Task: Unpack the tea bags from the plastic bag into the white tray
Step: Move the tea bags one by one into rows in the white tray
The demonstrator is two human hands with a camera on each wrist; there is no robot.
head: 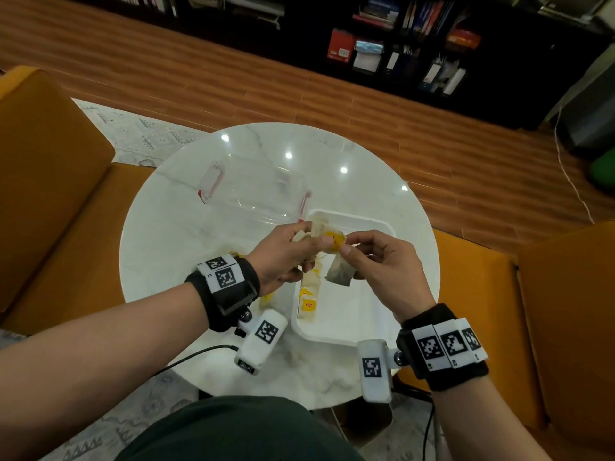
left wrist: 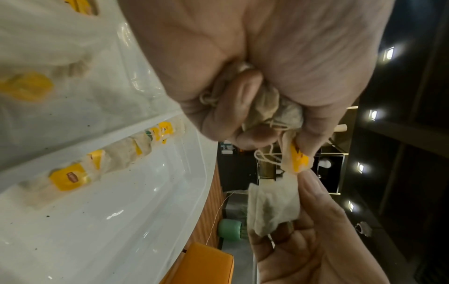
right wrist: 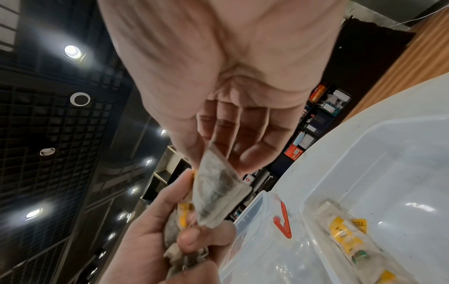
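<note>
While the left hand (head: pixel 283 257) clutches bunched tea bags (left wrist: pixel 272 109), the right hand (head: pixel 382 264) pinches one tea bag (head: pixel 339 272) dangling directly above the white tray (head: pixel 352 314).

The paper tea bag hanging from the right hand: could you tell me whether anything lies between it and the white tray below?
Nothing visible does. The paper tea bag hangs from the right hand over a bare part of the white plastic tray; the row of yellow-tagged tea bags lies beside it.

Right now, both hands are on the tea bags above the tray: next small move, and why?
Probably pull the right hand away to free its tea bag from the bunch in the left hand, then lower it beside the row in the white tray.
</note>
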